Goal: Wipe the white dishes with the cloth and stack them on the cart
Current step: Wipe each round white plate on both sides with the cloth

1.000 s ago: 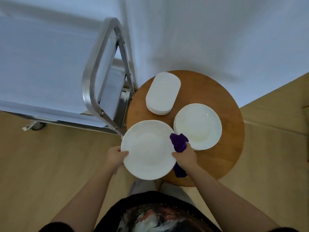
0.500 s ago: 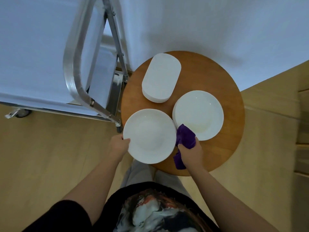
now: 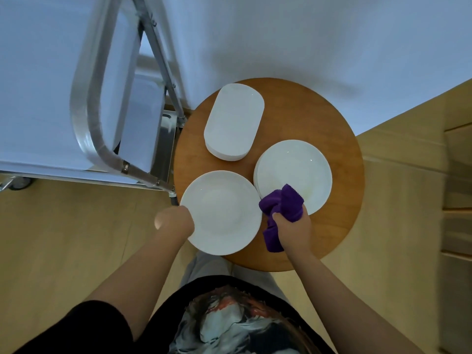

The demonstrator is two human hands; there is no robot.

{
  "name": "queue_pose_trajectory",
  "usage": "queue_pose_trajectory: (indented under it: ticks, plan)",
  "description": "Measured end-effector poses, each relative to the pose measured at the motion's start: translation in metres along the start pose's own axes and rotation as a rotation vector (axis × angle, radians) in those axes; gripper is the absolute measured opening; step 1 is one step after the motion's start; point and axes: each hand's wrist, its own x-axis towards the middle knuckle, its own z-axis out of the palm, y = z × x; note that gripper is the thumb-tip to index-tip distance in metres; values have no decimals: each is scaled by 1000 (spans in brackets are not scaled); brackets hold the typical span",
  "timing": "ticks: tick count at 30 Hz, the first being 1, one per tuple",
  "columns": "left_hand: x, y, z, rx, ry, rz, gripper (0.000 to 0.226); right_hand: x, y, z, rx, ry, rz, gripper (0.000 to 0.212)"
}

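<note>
Your left hand [image 3: 176, 222] grips the near plate [image 3: 221, 212] by its rim at the table [image 3: 339, 226] edge, your right hand [image 3: 293, 229] clutches the cloth [image 3: 282, 208] just beside it, so wiping looks next, then stacking on the cart [image 3: 86, 118].

A pale wall [image 3: 293, 39] fills the upper middle and upper right of the frame, bluish-white under soft, even light, with a faint shadow above the bench. The bench [image 3: 329, 118] is a round wooden top, warm orange-brown, standing against that wall at centre right. Light wood-look flooring [image 3: 63, 238] spreads across the lower left and down the right side. At the far right edge stands pale wooden furniture [image 3: 457, 175] with horizontal seams; what it is cannot be told.
</note>
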Motion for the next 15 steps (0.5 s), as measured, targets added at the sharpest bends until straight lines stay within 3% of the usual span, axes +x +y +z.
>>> queue_pose_trajectory:
  ticks: [2, 6, 9, 12, 15]
  plan:
    - [-9, 27, -19, 39, 59, 30, 18, 2, -2, -5, 37, 10, -1, 43]
    - [-9, 98, -45, -277, 161, 210, 35, 10, -7, -21, 107, 39, 0, 38]
    - [-7, 139, -45, -376, 121, 282, 35, 20, -12, -35, 143, 65, -5, 34]
    - [1, 159, -34, -423, 72, 279, 37, 34, -18, -46, 166, 30, 2, 38]
    - [11, 165, -27, -388, 132, 232, 37, 52, -20, -59, 158, 31, -19, 40]
